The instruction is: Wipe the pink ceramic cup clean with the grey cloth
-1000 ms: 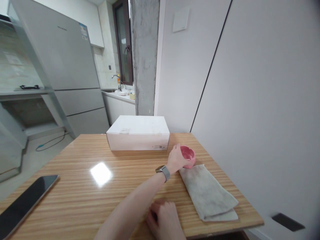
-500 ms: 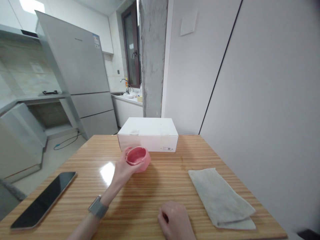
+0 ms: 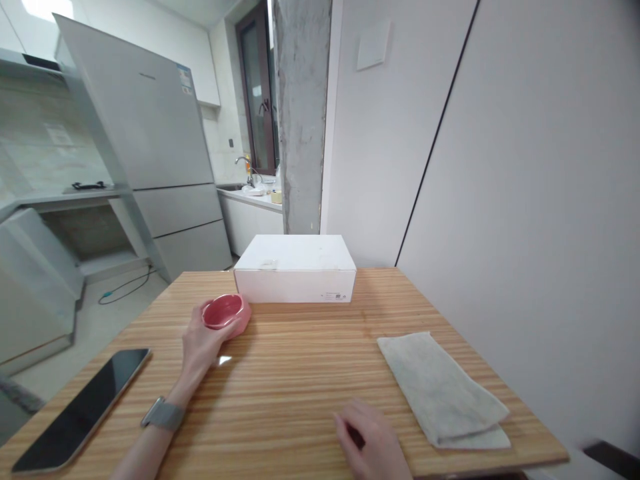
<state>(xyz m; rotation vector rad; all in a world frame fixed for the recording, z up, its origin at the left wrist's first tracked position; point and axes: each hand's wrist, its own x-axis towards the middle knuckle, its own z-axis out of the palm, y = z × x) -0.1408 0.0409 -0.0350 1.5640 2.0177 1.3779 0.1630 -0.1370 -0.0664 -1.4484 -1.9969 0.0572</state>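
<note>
A small pink bowl (image 3: 240,320) is gripped at its side by my left hand (image 3: 199,340), thumb on the near side and fingers around the far left. The bowl stands upright, left of centre on the wooden table, just in front of a white box's left corner; whether its base touches the wood I cannot tell. My right hand (image 3: 370,440) rests low at the table's near edge, fingers loosely curled with a dark hollow between thumb and fingers and nothing visible in it. A folded grey cloth (image 3: 445,393) lies to the right of that hand.
The white box (image 3: 295,285) sits at the far side of the wooden table (image 3: 290,373). A black phone (image 3: 83,410) lies along the left edge. Beyond the table stand a tall fridge (image 3: 140,127), a rough grey pillar (image 3: 303,120) and, on the right, a white wall (image 3: 525,200).
My left hand has carried the pink bowl leftward, from in front of the box to near its left corner. My right hand has shifted slightly right and lower.
</note>
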